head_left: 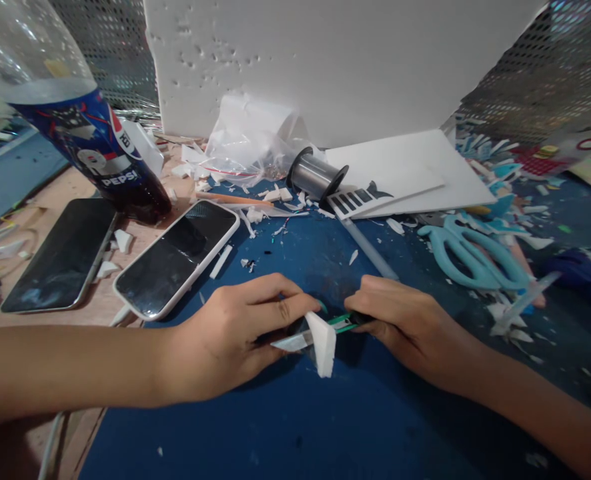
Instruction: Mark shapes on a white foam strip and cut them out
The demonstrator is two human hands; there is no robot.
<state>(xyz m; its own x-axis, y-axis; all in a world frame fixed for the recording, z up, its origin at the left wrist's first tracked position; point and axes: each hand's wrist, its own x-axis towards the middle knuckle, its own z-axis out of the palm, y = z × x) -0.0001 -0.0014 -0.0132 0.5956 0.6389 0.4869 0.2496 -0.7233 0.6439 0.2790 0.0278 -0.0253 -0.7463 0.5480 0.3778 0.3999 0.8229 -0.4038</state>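
Observation:
My left hand point(235, 333) pinches a small white foam piece point(323, 343) against the blue cutting mat point(285, 413). My right hand point(400, 320) is closed around a green utility knife point(343, 325). The knife's blade point(290, 343) lies across the foam piece and points left under my left fingers. Both hands meet low in the middle of the view.
Two phones point(178, 257) point(63, 253) lie face up at the left beside a Pepsi bottle point(95, 153). A wire spool point(318, 175), a plastic bag point(250, 143), white foam boards point(405, 173), light blue scissors point(470, 257) and foam scraps lie behind.

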